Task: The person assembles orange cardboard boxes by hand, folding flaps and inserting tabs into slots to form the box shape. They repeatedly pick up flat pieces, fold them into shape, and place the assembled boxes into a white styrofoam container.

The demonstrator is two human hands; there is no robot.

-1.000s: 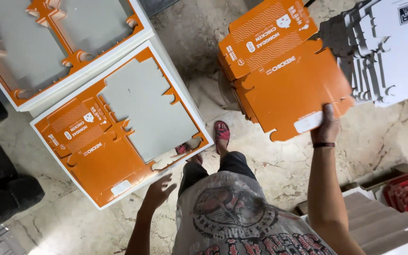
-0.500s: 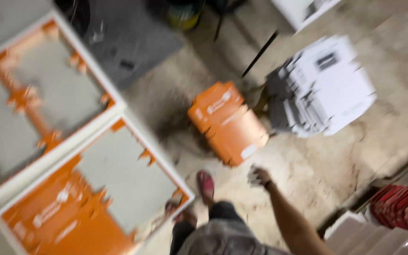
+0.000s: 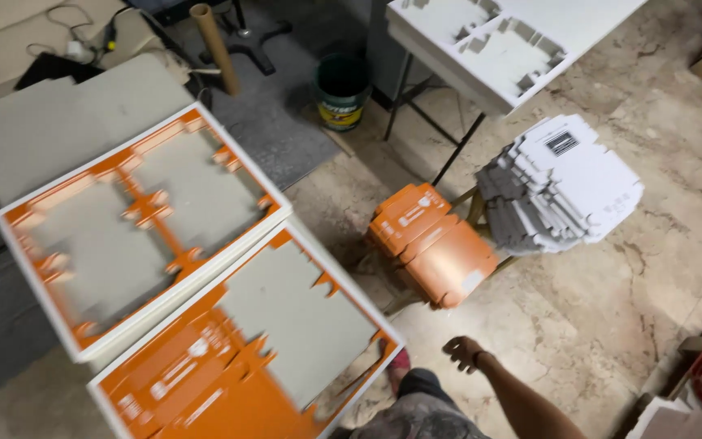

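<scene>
— Looking down from the head view, what is seen of the hands?

— Only the right hand (image 3: 465,353) is shown, low in the picture above the stone floor (image 3: 611,309). Its fingers (image 3: 452,348) are loosely curled and nothing is held in them. The left hand is not seen.

— What lies nearest to that hand?

— A stack of orange die-cut box blanks (image 3: 432,244) is set on a low stool, just ahead of the hand and apart from it. Beside it, to the right, a taller pile of white box blanks (image 3: 566,191) is heaped, fanned unevenly.

— And the containers?

— A dark green bucket (image 3: 341,91) is placed on the floor at the top of the picture; what it holds cannot be told. A cardboard tube (image 3: 214,47) is leaned upright to its left.

— What fills the left side?

— Two large printed sheets are laid out side by side. From the near sheet (image 3: 245,358) grey windows have been cut and orange blanks are left in its lower part. On the far sheet (image 3: 144,219) only an orange frame around grey openings is left. A white table (image 3: 497,49) with flat white cut-outs on it is seen at the top right.
</scene>
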